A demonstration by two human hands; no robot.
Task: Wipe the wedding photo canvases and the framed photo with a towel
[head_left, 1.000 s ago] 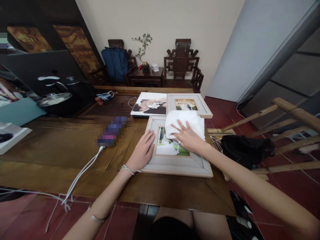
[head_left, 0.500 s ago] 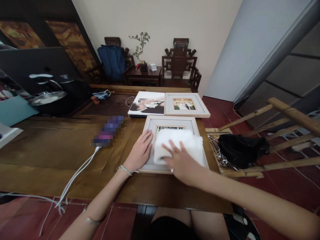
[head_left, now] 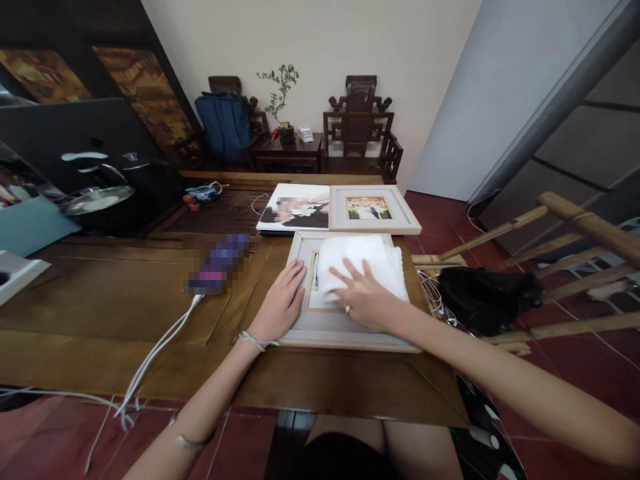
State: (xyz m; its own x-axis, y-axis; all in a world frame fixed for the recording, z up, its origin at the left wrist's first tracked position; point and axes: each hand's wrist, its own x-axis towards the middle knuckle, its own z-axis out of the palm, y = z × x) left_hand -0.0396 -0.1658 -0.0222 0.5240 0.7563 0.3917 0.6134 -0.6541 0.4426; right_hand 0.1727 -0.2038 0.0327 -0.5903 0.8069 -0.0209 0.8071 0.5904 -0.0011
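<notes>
A pale wooden photo frame [head_left: 350,341] lies flat near the table's front edge, with a grey inner mat. My left hand [head_left: 283,303] rests flat over its left side, fingers stretched out. Spread on top of a white cloth [head_left: 363,250], my right hand [head_left: 367,300] presses down with its fingers apart. The cloth covers most of the picture and the frame's upper right part; only a strip of the picture shows at the left.
Behind lie a white photo panel [head_left: 295,207] and a second framed photo [head_left: 413,223], side by side. A blurred-out device [head_left: 217,263] with white cables [head_left: 160,350] is at left. A lidded pan [head_left: 100,200] stands farther left. To the right is a bamboo chair [head_left: 575,217] holding a black bag [head_left: 490,300].
My right hand has slid the white cloth away from me, up to the frame's far edge, uncovering its lower part. My left hand has stayed in place.
</notes>
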